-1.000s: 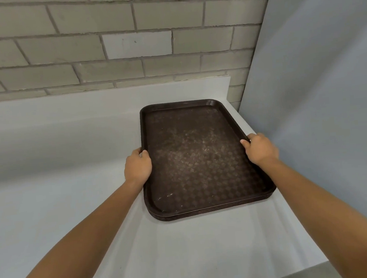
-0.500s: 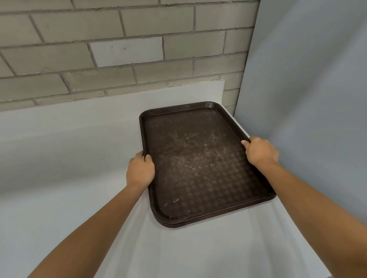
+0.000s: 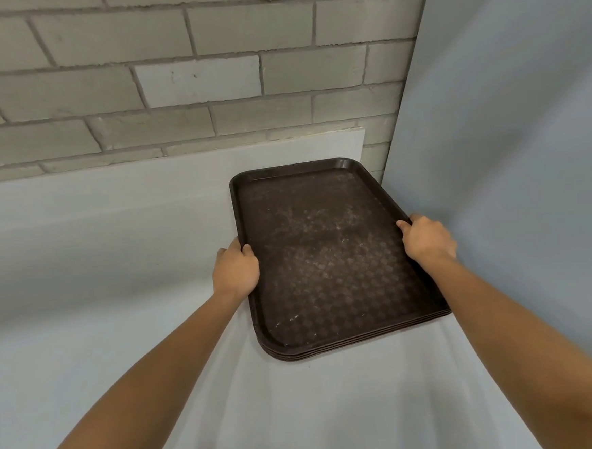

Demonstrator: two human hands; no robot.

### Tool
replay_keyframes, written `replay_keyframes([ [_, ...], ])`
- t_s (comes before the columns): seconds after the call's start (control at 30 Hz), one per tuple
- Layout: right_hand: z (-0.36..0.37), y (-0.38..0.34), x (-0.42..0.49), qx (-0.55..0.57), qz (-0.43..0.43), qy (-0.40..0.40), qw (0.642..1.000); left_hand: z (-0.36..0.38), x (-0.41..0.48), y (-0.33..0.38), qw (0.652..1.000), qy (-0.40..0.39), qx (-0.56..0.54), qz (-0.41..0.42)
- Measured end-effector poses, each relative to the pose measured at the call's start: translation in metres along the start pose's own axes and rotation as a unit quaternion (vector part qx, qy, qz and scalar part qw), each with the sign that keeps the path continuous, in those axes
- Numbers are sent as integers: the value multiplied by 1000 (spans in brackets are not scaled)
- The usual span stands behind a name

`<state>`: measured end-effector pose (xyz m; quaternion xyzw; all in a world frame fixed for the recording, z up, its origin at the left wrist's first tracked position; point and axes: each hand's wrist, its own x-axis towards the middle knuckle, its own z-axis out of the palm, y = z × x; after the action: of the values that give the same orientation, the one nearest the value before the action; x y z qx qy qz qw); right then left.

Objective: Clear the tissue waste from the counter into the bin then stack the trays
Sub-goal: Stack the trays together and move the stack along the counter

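On the desk (image 3: 117, 309), close beside the grey side panel (image 3: 510, 136): a stack of brown trays (image 3: 325, 257), lying flat, grasped at mid-length on both long rims by left hand (image 3: 235, 273) and right hand (image 3: 427, 240). Hold both grips level, push evenly, square the edges before letting go. Fingers (image 3: 235, 246) curled round the rims, thumbs on top, tips underneath hidden; tray rims pinched in between.

The stack of brown trays (image 3: 325, 257) has turned slightly on the counter (image 3: 302, 418), its near end swinging right. The left hand (image 3: 235, 272) and right hand (image 3: 427, 240), gripping its long sides, moved right with it.
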<state>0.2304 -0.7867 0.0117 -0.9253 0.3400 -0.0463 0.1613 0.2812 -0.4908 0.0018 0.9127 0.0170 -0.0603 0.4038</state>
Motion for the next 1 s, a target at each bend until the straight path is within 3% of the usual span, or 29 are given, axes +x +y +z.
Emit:
replay_keyframes([
  [0.53,-6,6,1,-4,13,-38,999,-7,-2,7,1000,-12,2,-23],
  [1.0,-8,12,3,25,29,-11,999,-5,-12,9,999,-23,-24,-9],
])
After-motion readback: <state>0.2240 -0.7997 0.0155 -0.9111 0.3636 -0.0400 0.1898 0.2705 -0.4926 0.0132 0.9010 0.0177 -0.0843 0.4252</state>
